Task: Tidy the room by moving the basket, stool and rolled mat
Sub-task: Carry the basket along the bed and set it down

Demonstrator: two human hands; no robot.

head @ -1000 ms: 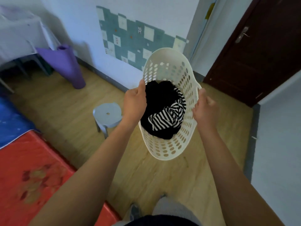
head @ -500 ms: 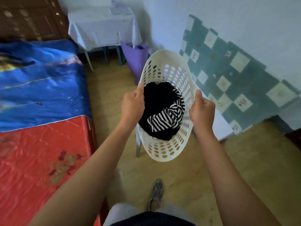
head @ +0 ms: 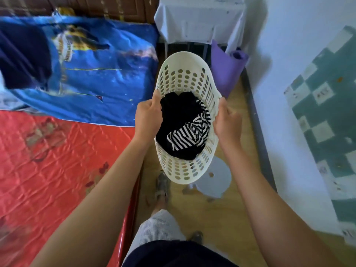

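Note:
I hold a white perforated basket (head: 183, 74) in the air in front of me, with black and striped clothes (head: 185, 132) inside. My left hand (head: 147, 116) grips its left rim and my right hand (head: 227, 122) grips its right rim. A small grey round stool (head: 217, 180) stands on the floor just below and right of the basket, partly hidden by it. A purple rolled mat (head: 228, 72) leans upright in the far corner by the wall, beyond the basket.
A bed (head: 57, 151) with a red cover and a blue quilt fills the left side. A table with a white cloth (head: 198, 20) stands at the far end. The white wall (head: 289, 93) runs along the right. A narrow strip of wooden floor lies between bed and wall.
The view has swung left from the door and wall toward the bed and table. The basket stays held in both hands. The stool now appears below the basket instead of left of it.

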